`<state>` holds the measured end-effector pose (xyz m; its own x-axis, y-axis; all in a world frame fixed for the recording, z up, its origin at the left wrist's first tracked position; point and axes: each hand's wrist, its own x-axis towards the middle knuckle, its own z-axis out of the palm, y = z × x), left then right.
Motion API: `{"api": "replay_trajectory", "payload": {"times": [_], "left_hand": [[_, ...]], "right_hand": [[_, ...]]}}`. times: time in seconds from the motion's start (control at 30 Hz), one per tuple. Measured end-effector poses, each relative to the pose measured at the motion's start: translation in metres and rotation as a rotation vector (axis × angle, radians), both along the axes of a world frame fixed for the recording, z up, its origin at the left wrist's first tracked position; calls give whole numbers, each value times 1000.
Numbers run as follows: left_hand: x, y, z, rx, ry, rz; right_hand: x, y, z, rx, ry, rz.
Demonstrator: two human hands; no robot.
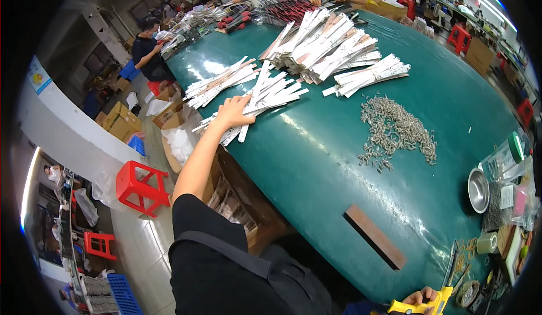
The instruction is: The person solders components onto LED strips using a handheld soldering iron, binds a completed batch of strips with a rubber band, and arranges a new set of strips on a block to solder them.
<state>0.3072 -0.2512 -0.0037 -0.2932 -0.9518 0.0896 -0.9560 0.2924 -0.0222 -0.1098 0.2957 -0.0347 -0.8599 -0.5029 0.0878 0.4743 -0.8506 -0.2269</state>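
Observation:
My left hand (232,113) reaches out to a loose pile of thin white strips (276,96) near the table's left edge. Its fingers are closed around some of them, and one strip lies crosswise over the others beside the fingertips. At the lower edge my right hand (422,297) is wrapped around a yellow-handled tool (440,302); its kind is unclear because the frame cuts it off. More white strips (220,83) lie just beyond my left hand. A large heap of strips (322,46) and a smaller bundle (372,76) lie farther back.
On the green table (305,168) lie a heap of small metal pieces (398,126) and a brown bar (375,237). A metal bowl (478,190), tape roll (486,242) and rubber bands (466,250) crowd the right edge. A red stool (141,188) stands left. Several people sit beyond.

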Motion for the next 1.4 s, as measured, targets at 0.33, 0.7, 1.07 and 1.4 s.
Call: {"api": "replay_trajectory", "payload": {"times": [0.33,0.7,1.07,1.4], "left_hand": [[36,-62,27,78,368,-186],[95,-195,-46,-55,158,118],[153,-237,-42,-35,151,59],[-15,9,47,238,-216,-15]], "right_hand": [[-10,2,-18,62,109,-56],[-10,-3,1,197,-55,-160],[-15,4,-14,244,65,-76],[-4,-5,1,400,8,-204]]}}
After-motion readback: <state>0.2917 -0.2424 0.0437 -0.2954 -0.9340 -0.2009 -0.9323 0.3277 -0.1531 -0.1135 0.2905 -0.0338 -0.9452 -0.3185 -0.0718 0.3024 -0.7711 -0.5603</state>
